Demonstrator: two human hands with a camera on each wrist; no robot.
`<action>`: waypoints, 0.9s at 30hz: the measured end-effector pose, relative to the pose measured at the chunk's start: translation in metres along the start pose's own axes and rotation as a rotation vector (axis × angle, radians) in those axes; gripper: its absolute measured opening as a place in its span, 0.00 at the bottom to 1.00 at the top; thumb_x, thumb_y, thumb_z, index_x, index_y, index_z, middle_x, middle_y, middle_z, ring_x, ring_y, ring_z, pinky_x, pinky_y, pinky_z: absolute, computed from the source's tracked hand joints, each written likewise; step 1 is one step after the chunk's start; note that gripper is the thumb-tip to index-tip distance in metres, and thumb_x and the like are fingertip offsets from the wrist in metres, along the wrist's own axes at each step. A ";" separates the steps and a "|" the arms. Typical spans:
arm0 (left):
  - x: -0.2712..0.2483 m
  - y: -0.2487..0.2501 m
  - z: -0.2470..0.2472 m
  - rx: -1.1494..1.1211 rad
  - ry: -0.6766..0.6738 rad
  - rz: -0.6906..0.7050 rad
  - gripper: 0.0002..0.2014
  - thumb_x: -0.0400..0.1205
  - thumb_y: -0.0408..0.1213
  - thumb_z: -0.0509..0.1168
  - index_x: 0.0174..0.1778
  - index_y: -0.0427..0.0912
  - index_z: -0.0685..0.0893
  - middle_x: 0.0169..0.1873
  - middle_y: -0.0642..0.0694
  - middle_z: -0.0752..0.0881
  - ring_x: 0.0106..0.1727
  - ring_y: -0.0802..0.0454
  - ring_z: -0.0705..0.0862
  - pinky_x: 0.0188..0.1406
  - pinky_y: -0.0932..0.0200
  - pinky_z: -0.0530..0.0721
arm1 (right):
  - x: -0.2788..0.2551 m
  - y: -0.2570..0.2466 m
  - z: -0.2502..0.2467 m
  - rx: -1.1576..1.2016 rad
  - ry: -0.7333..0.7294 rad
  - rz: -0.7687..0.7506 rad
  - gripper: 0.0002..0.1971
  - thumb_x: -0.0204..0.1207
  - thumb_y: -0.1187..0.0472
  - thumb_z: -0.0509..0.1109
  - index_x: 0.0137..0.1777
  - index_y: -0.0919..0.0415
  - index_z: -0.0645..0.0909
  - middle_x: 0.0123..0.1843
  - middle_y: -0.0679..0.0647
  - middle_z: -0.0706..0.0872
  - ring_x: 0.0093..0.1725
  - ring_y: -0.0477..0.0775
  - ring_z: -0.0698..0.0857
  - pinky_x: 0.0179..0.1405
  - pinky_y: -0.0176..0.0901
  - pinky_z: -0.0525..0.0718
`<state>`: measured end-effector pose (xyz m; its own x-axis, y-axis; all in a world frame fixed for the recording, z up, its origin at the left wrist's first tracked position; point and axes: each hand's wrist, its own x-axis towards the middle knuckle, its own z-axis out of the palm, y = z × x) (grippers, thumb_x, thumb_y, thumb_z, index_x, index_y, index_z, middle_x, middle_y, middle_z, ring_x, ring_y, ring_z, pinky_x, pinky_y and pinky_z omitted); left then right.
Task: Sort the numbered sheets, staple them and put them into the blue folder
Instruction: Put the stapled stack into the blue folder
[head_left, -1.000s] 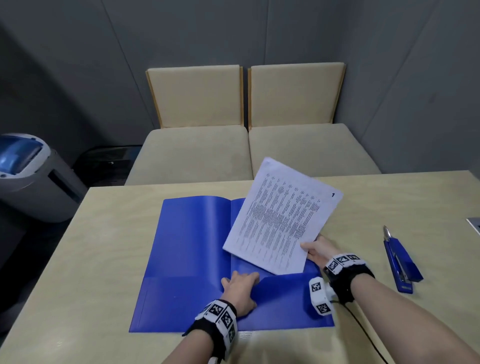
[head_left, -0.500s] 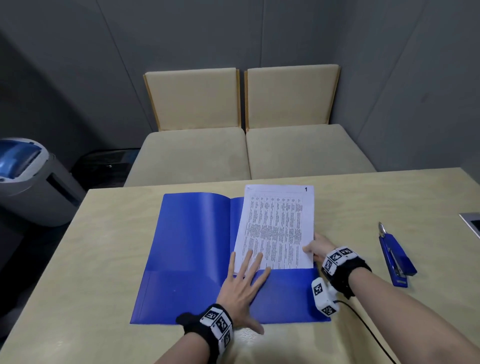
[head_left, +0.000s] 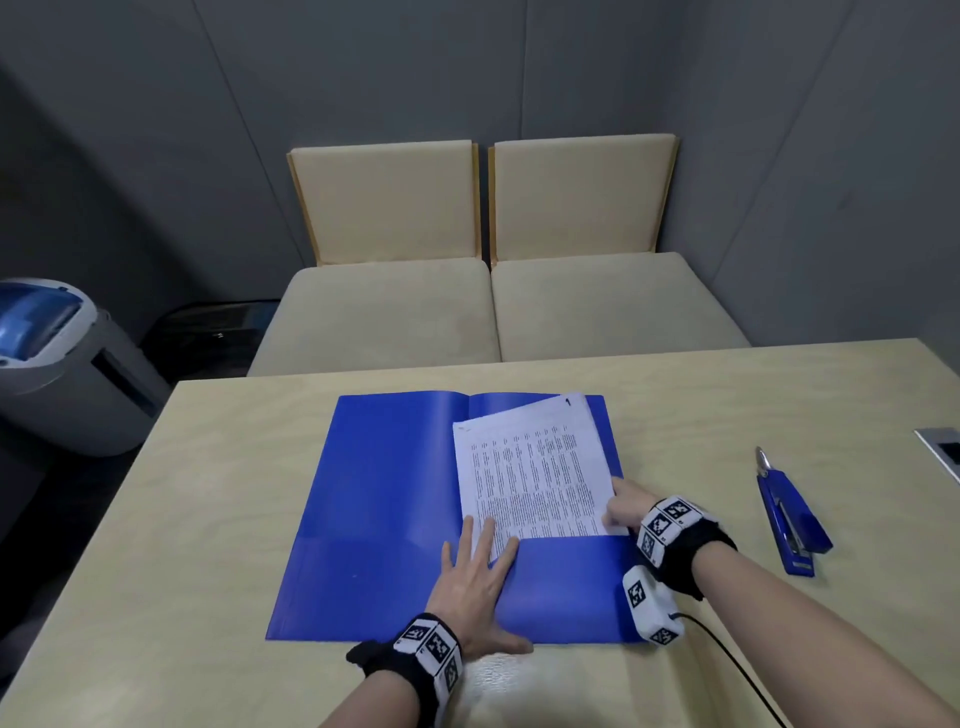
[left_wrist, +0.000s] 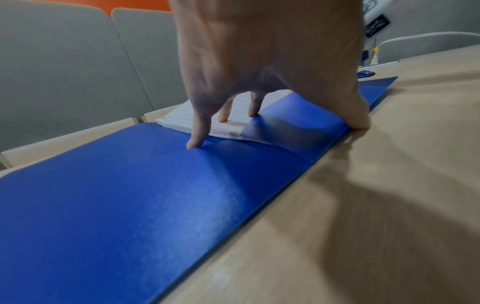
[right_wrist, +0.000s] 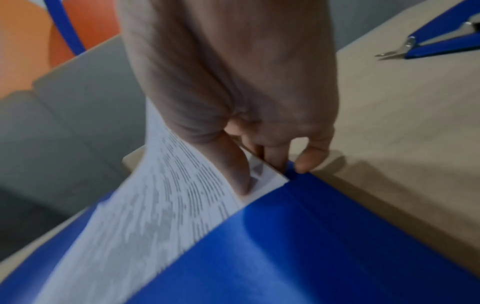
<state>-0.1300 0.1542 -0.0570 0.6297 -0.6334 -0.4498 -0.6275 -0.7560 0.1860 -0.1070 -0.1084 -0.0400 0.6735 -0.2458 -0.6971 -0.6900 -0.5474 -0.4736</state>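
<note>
Landmark: the blue folder (head_left: 395, 514) lies open on the surface (head_left: 218, 467), its bottom pocket nearest the person.
Sheets: the stapled sheets (head_left: 535, 473) sit on the folder's right half, lower edge tucked into the pocket, the stack twisted so its top left corner crosses toward the fold.
Long axis: runs away from the person, roughly along the folder's fold but slightly askew to it.
Right hand: the right hand (head_left: 626, 506) pinches the stack's lower right corner at the folder's right edge; in the wrist view the thumb lies on top of the paper and the fingers (right_wrist: 310, 160) curl beneath.
Left hand: the left hand (head_left: 475, 582) lies flat with straight, spread fingers (left_wrist: 197, 131), pressing the pocket near the fold, two fingertips touching the paper's lower left corner.
Key relation: the pocket mouth is toward the person from the sheets, so squaring them likely means swinging the far end rightward while sliding them down; the right hand has the hold to do it.
Writing: a "1" is printed at the sheet's top right corner; the columns of text are too small to read.
Stapler: a blue stapler (head_left: 787, 514) lies well to the right of the folder, untouched.
</note>
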 end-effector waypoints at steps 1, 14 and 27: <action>0.000 0.000 0.000 -0.006 -0.006 -0.002 0.61 0.63 0.73 0.66 0.83 0.52 0.38 0.83 0.43 0.35 0.81 0.35 0.29 0.79 0.30 0.41 | -0.001 -0.002 -0.001 -0.086 -0.026 0.025 0.19 0.72 0.77 0.59 0.62 0.65 0.76 0.54 0.59 0.81 0.45 0.54 0.78 0.36 0.39 0.75; 0.008 -0.001 0.001 -0.026 -0.016 0.002 0.60 0.63 0.72 0.67 0.83 0.56 0.39 0.83 0.47 0.35 0.81 0.32 0.31 0.80 0.32 0.39 | -0.005 0.004 0.008 -0.228 0.240 0.308 0.19 0.80 0.60 0.56 0.68 0.66 0.74 0.72 0.64 0.71 0.71 0.64 0.73 0.65 0.45 0.73; 0.011 -0.003 0.004 -0.033 -0.016 -0.010 0.61 0.62 0.72 0.68 0.83 0.56 0.38 0.82 0.36 0.33 0.82 0.33 0.32 0.81 0.32 0.39 | -0.011 0.002 -0.006 -0.204 0.188 0.196 0.07 0.79 0.63 0.60 0.46 0.66 0.78 0.44 0.56 0.81 0.45 0.56 0.76 0.35 0.37 0.73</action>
<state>-0.1233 0.1502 -0.0661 0.6280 -0.6234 -0.4659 -0.6059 -0.7673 0.2099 -0.1144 -0.1116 -0.0307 0.5837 -0.4945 -0.6440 -0.7565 -0.6192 -0.2102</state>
